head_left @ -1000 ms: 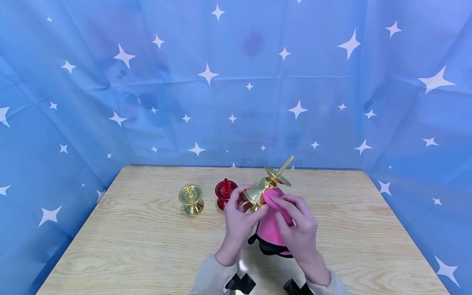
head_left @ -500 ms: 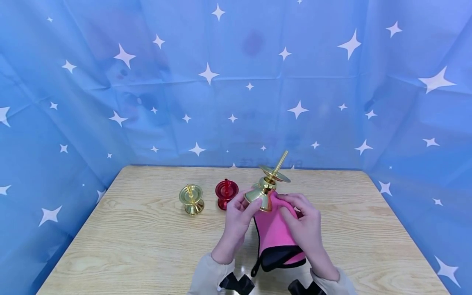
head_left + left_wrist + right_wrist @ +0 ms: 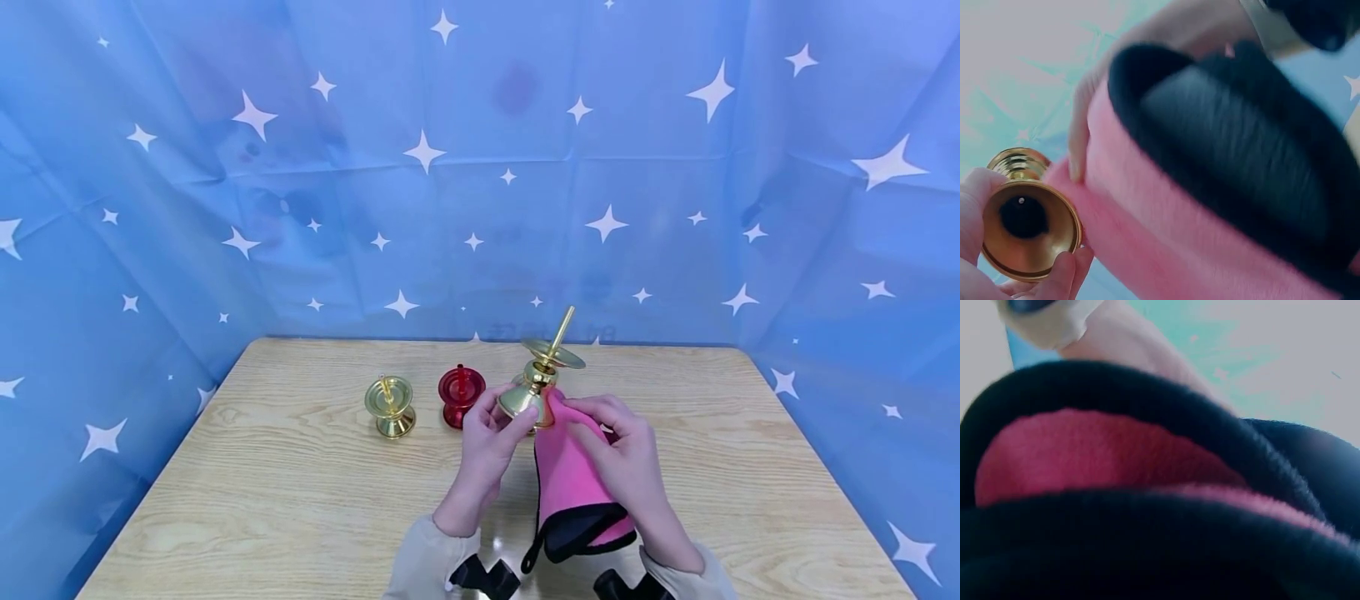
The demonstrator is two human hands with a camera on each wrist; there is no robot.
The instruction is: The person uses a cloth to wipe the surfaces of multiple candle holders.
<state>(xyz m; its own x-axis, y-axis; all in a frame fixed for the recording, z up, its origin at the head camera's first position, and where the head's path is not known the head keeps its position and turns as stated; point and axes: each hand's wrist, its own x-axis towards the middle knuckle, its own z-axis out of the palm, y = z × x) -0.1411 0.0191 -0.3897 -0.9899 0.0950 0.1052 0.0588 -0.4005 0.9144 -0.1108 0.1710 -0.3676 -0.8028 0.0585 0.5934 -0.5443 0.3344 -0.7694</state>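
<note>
My left hand (image 3: 486, 446) grips a gold candle holder (image 3: 525, 402) by its flared foot, thumb in front. The holder leans slightly right, its dish and thin stem pointing up. In the left wrist view the hollow underside of its foot (image 3: 1054, 247) faces the camera. A pink cloth (image 3: 572, 467) with black edging and a hanging loop is pinched in my right hand (image 3: 624, 450). Its upper end lies right against the holder's side, and its lower end hangs down over the table. Folds of the cloth (image 3: 1072, 450) fill most of the right wrist view.
A red candle holder (image 3: 459, 392) stands just left of my left hand. Farther left is another gold one (image 3: 390, 408). More gold metal shows partly hidden behind the held holder. The wooden table (image 3: 300, 483) ends at a blue, star-printed curtain (image 3: 480, 200).
The cloth has come away from the holder's neck and slid down and right, its lower end hanging nearer me. The held holder has become more upright. The other holders have not moved.
</note>
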